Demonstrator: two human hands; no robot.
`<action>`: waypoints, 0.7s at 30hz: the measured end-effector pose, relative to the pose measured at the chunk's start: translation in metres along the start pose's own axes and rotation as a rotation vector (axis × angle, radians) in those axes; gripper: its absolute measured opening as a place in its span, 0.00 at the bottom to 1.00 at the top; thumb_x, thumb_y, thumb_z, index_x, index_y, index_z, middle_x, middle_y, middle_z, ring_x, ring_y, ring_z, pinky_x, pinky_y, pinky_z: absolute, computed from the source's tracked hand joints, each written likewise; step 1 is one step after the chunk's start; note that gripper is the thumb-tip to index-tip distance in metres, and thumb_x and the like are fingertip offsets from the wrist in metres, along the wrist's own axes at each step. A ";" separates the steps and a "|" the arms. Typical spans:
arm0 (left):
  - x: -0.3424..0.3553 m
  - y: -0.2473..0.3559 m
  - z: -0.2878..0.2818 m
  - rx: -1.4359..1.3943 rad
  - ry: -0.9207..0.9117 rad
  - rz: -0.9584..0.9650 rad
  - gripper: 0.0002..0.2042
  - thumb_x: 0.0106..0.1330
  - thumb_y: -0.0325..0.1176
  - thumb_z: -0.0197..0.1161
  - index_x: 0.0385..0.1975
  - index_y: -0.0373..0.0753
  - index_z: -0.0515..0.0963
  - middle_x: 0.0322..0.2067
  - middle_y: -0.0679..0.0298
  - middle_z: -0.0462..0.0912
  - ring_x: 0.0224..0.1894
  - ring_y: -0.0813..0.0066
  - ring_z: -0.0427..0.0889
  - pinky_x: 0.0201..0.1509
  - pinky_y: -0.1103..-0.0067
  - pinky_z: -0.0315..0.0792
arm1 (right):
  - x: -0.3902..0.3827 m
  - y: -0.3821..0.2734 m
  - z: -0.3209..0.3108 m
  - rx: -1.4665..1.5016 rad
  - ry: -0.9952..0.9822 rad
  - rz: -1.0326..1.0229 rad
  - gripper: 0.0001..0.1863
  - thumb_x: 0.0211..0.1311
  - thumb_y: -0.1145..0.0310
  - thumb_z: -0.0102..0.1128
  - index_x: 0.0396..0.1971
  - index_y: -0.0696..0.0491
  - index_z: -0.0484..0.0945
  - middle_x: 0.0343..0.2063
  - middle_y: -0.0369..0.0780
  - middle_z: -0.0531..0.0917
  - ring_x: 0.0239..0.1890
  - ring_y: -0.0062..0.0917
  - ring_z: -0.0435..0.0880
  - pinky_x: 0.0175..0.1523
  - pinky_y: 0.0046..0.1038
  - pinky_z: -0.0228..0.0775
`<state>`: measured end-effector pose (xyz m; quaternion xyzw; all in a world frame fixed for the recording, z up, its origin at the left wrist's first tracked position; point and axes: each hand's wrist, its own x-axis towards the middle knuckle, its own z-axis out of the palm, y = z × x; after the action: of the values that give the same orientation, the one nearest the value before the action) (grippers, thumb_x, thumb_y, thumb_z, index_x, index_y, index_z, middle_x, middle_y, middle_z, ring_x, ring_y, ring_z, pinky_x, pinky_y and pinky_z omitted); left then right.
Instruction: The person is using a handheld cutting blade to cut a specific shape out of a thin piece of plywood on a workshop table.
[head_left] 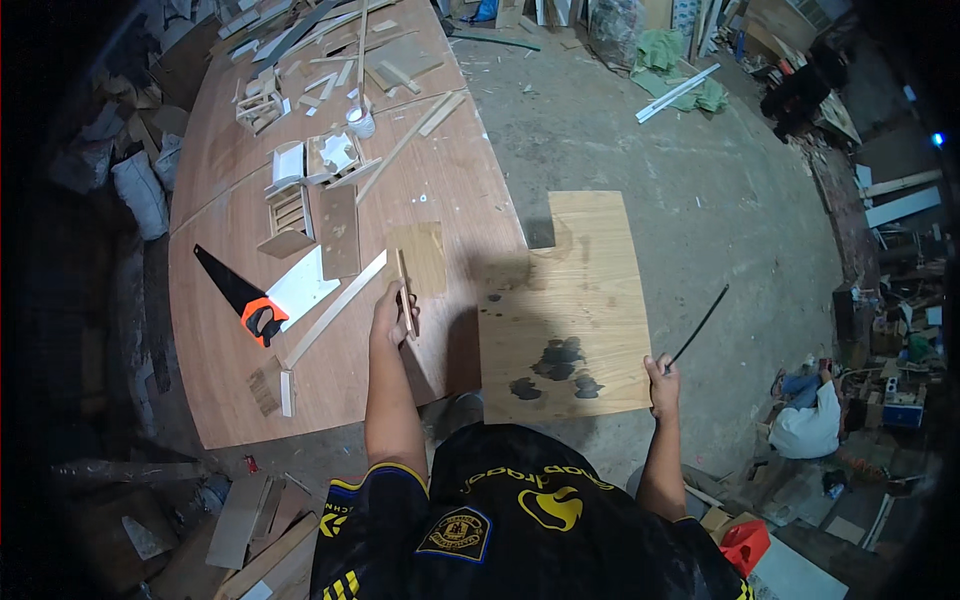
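My left hand [392, 314] is closed around a short, thin wooden strip [404, 285] above the work table [220, 370]. My right hand [662, 388], fingers closed, grips a slim black rod [702, 322] that points up and to the right. The same hand is at the right edge of a light plywood board [580, 300]; whether it touches the board, I cannot tell. That board has a notch at its far left corner and dark stains on its near part. It lies in front of my body, to the right of the table.
A handsaw [235, 290] with an orange and black handle lies on the table's left side. Beyond it are small wooden frames [288, 212], a white cup [360, 122] and scattered offcuts. Another person [808, 420] crouches at the right. A red object [744, 546] is near my right elbow.
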<state>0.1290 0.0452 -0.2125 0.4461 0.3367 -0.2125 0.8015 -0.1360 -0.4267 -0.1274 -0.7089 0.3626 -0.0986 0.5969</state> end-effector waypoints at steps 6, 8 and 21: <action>-0.014 0.006 -0.006 -0.184 -0.160 0.048 0.16 0.68 0.46 0.57 0.43 0.40 0.71 0.25 0.58 0.74 0.21 0.70 0.71 0.23 0.78 0.71 | 0.004 -0.014 0.022 0.109 -0.087 0.013 0.23 0.65 0.68 0.66 0.20 0.45 0.58 0.20 0.25 0.61 0.26 0.12 0.57 0.31 0.19 0.54; -0.028 0.016 -0.015 -0.211 -0.171 0.109 0.17 0.69 0.47 0.56 0.46 0.40 0.71 0.28 0.57 0.76 0.24 0.69 0.73 0.25 0.79 0.73 | 0.007 -0.018 0.033 0.158 -0.114 0.039 0.23 0.65 0.69 0.66 0.20 0.45 0.58 0.20 0.25 0.62 0.26 0.12 0.57 0.31 0.19 0.54; -0.125 0.078 -0.170 -0.334 0.076 0.447 0.19 0.70 0.44 0.57 0.51 0.35 0.70 0.30 0.59 0.78 0.31 0.70 0.79 0.28 0.78 0.75 | 0.037 0.009 0.139 0.067 -0.283 0.065 0.23 0.63 0.69 0.68 0.19 0.45 0.60 0.19 0.25 0.62 0.25 0.13 0.57 0.30 0.20 0.53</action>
<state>0.0342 0.2359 -0.1410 0.3786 0.2901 0.0450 0.8778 -0.0330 -0.3426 -0.1844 -0.6834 0.2941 0.0094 0.6681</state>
